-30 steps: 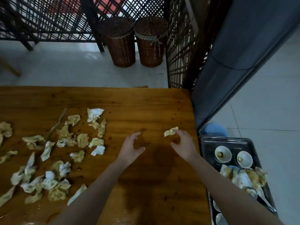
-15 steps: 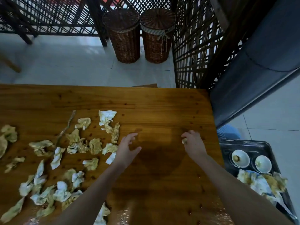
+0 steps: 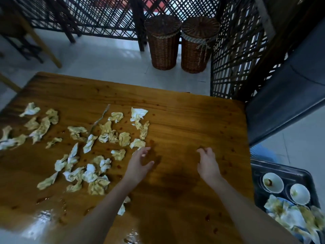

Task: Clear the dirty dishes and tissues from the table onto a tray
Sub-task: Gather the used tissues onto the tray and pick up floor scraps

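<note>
Soiled tissues [image 3: 124, 139] litter the left half of the wooden table [image 3: 184, 117]. The left hand [image 3: 139, 164] hovers beside them, fingers spread apart. The right hand [image 3: 207, 163] is curled near the right edge; I cannot tell whether it pinches anything. A tray [image 3: 290, 173] past that edge holds bowls [image 3: 273, 182] and more tissues.

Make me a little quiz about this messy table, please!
1. True or false: two white bowls sit on the dark tray.
2. Where do most crumpled tissues lie? A: on the wooden table, by the left hand. B: on a chair. C: inside the bowls.
3. How many wicker baskets stand beyond the table?
Key: 1 true; 2 A; 3 two.
</note>
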Motion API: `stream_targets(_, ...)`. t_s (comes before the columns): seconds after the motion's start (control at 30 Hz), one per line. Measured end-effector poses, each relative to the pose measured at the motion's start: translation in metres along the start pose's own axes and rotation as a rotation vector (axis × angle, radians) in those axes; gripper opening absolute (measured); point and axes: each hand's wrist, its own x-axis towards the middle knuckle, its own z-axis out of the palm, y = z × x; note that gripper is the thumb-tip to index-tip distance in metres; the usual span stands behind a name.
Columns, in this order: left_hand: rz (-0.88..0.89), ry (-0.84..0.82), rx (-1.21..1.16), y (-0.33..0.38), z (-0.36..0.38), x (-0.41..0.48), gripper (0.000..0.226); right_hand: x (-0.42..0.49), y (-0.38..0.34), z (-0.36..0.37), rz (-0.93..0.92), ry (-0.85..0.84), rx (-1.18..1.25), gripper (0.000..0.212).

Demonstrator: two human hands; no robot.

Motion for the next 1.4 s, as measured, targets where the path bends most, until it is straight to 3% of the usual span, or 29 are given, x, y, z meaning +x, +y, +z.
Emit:
stream_targets(0.4, -0.103, 0.157, -0.008, -0.03, -0.034, -0.076, 0.049, -0.02, -0.017, 0.001, -0.058, -0.093, -0.129, 0.046)
stream_targets(0.53, -0.123, 0.186, -0.045, -0.036, -0.041, -0.085, 0.049, -0.026, -0.022, 0.009, -0.077, -0.161, -0.145, 0.054)
stream_targets(0.77, -0.077, 0.214, -0.048, -0.043, -0.051, -0.088, 0.048, -0.041, -0.038, 0.024, -0.149, -0.1, -0.114, 0.055)
stream_targets(1.17, -0.041, 0.117, -0.041, -0.075, -0.122, -0.069, 0.042, -0.024, -0.165, 0.05, -0.196, 0.095, 0.139, 0.039)
stream_targets(1.4, -0.043, 0.077, -0.016, -0.101, -0.164, -0.044, 0.045, 0.012, -0.212, 0.077, -0.145, 0.014, 0.16, 0.038)
